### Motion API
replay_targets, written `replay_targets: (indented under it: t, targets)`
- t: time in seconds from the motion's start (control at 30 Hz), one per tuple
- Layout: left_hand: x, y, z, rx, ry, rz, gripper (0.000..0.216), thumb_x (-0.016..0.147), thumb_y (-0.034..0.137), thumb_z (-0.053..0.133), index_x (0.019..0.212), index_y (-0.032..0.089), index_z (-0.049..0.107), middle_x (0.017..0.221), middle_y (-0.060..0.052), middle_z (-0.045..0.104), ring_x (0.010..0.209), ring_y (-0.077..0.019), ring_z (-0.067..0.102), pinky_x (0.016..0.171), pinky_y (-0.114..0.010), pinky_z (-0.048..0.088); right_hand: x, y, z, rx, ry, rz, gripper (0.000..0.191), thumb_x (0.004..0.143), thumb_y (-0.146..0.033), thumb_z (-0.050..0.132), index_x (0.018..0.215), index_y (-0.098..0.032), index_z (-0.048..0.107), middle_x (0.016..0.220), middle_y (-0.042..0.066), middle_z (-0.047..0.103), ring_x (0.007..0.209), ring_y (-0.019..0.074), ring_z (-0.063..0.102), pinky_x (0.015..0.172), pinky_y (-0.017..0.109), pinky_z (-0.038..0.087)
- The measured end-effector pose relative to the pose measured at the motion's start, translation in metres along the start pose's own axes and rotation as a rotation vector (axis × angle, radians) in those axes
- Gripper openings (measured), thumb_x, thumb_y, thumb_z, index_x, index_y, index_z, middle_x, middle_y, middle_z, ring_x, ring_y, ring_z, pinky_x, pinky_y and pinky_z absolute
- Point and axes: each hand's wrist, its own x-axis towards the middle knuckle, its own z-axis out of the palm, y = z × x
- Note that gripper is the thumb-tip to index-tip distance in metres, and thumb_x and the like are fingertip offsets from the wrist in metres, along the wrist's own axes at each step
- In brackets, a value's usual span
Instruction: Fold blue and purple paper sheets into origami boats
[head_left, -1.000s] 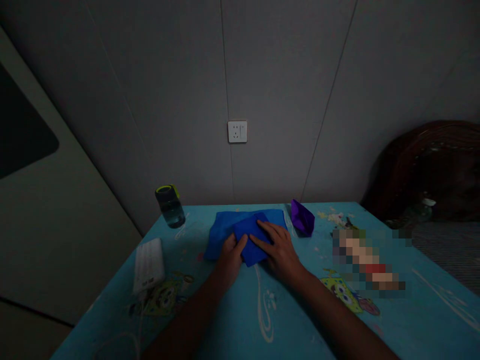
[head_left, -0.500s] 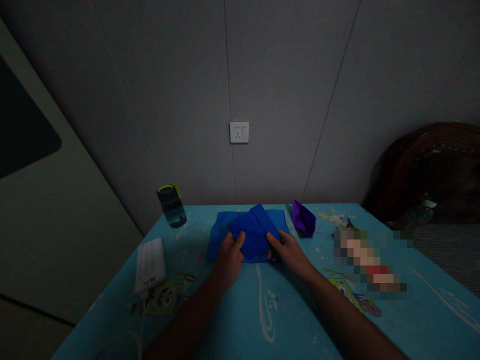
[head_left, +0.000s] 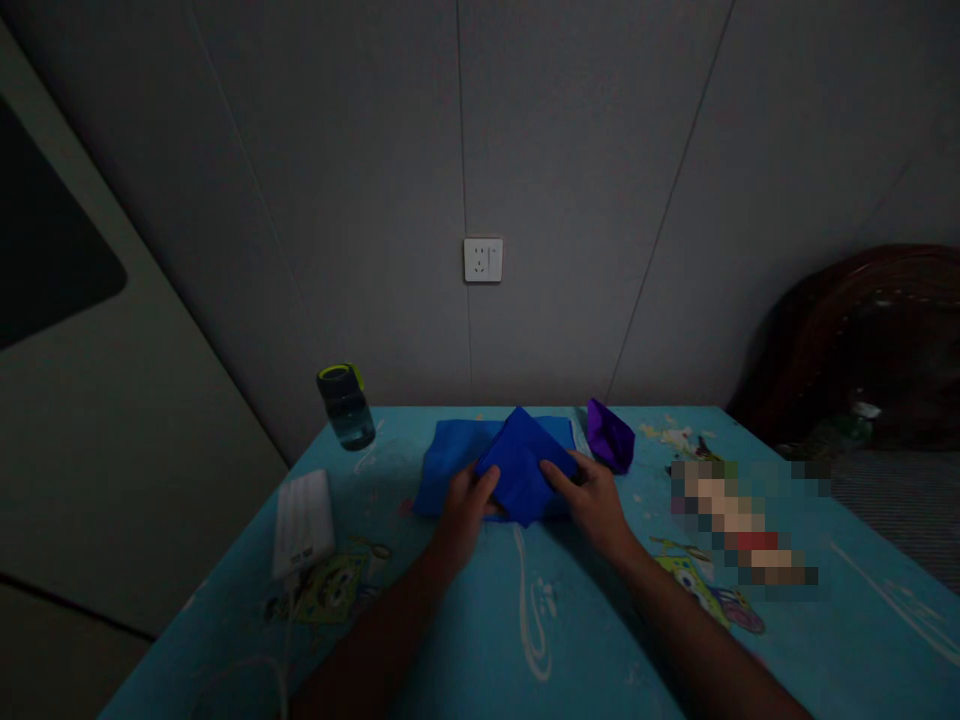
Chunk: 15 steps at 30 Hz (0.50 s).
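Note:
A folded dark blue sheet (head_left: 517,465) rests on top of a stack of lighter blue sheets (head_left: 446,455) at the far middle of the table (head_left: 525,620). My left hand (head_left: 465,505) pinches the folded sheet's left edge, fingers closed on it. My right hand (head_left: 592,495) grips its right edge, thumb and fingers pressed on the fold. The sheet sits turned like a diamond, one corner pointing toward me.
A purple folded paper piece (head_left: 611,435) lies just right of the sheets. A dark bottle with a green lid (head_left: 345,405) stands at the back left. A white power bank (head_left: 304,520) with a cable lies at the left. A dark wooden chair (head_left: 862,340) stands at the right.
My right hand lifted from pressing flat on the blue sheet and took its right edge. Both hands turned the folded sheet, so a corner now points toward me.

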Motion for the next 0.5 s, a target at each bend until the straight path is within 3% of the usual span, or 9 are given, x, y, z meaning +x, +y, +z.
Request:
replay_targets:
  t: [0.1,0.23,0.37,0.5]
  targets:
    - [0.0,0.001,0.001,-0.004,0.049,0.012,0.058,0.08,0.05,0.068,0.127,0.018,0.058,0.109,-0.011,0.072,0.092,-0.0274,0.071,0.077,-0.039,0.059,0.0,0.004,0.0,-0.002,-0.051,-0.001,0.04,0.079,-0.053,0.068,0.087,-0.013,0.069,0.073,0.003,0.067,0.058,0.0148,0.053,0.054,0.026,0.043]
    - [0.002,0.001,0.001,0.2,0.032,0.031,0.047,0.08,0.052,0.067,0.11,0.015,0.067,0.092,-0.009,0.074,0.077,-0.0239,0.07,0.068,-0.034,0.057,-0.001,0.009,-0.001,-0.12,-0.034,-0.044,0.041,0.083,-0.053,0.064,0.091,-0.013,0.071,0.075,0.004,0.069,0.059,0.0168,0.056,0.055,0.027,0.045]
    - [0.002,-0.003,-0.001,0.437,0.036,0.125,0.039,0.081,0.053,0.064,0.083,0.014,0.07,0.066,-0.003,0.067,0.06,-0.0172,0.061,0.059,-0.026,0.049,-0.007,0.017,0.002,-0.418,0.04,-0.301,0.036,0.091,-0.045,0.055,0.103,-0.015,0.072,0.082,0.007,0.072,0.069,0.02,0.061,0.067,0.032,0.049]
    - [-0.001,-0.004,0.002,0.584,0.053,0.196,0.035,0.083,0.047,0.062,0.073,0.013,0.068,0.059,0.0,0.058,0.055,-0.0133,0.051,0.055,-0.023,0.041,-0.018,0.021,0.013,-0.707,-0.006,-0.521,0.041,0.098,-0.033,0.042,0.128,-0.012,0.061,0.085,0.011,0.071,0.077,0.0244,0.061,0.075,0.038,0.051]
